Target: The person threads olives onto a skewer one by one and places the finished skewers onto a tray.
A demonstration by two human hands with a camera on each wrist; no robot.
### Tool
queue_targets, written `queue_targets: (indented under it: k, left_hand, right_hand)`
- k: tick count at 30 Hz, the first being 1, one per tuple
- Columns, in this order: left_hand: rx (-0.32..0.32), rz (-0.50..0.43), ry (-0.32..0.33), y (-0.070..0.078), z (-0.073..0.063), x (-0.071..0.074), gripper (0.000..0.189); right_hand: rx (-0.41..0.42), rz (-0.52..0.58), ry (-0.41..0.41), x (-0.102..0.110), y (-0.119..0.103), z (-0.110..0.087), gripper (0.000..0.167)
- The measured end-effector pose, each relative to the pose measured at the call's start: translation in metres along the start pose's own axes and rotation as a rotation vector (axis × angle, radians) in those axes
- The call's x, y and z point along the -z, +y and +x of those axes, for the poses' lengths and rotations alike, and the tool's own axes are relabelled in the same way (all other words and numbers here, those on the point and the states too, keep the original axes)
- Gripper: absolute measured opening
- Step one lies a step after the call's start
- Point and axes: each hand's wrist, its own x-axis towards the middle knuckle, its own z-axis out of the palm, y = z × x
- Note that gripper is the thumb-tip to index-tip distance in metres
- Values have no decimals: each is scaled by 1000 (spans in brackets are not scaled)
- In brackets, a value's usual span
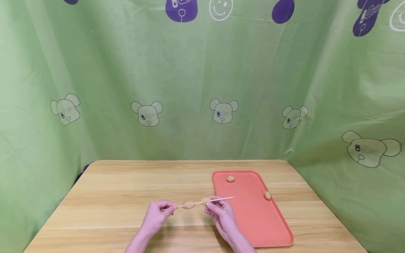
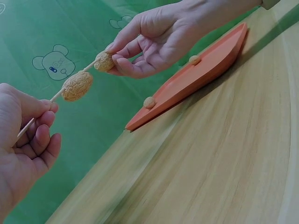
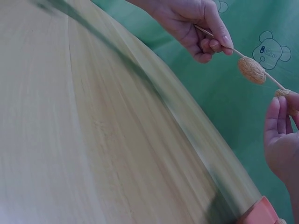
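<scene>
A thin wooden skewer [image 1: 197, 203] is held up level above the table, its tip pointing right. My left hand [image 1: 158, 213] pinches its back end between thumb and fingers; the end sticks out past the palm in the left wrist view. One wrinkled tan oval ball [image 2: 77, 86] is threaded between the hands. Farther along, my right hand [image 1: 224, 215] pinches a second wrinkled tan ball [image 2: 103, 61], which is also on the skewer. Beyond those fingers the bare tip shows over the tray. In the right wrist view the fingers partly hide the second ball.
A red-orange tray [image 1: 253, 225] lies on the wooden table [image 1: 126, 182], right of the hands. One tan ball [image 1: 230, 178] sits near its far edge, another ball [image 1: 267, 195] by its right rim. Green patterned cloth [image 1: 186, 140] hangs behind the table and on both sides.
</scene>
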Motion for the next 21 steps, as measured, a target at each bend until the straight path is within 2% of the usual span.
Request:
queue_targets:
  k: [9,16,21]
  left_hand:
    - [-1,-10,-2,1,-1,-1,10]
    - [6,-20,-7,-1,-1,-1,10]
    - [8,-23,-7,1,-1,-1,11]
  right_hand:
    - [1,8,-11,-2,4,0,21]
    - [-43,6,20,-5,6,-1,20]
    - [-37,5,-2,-6,7,0,20]
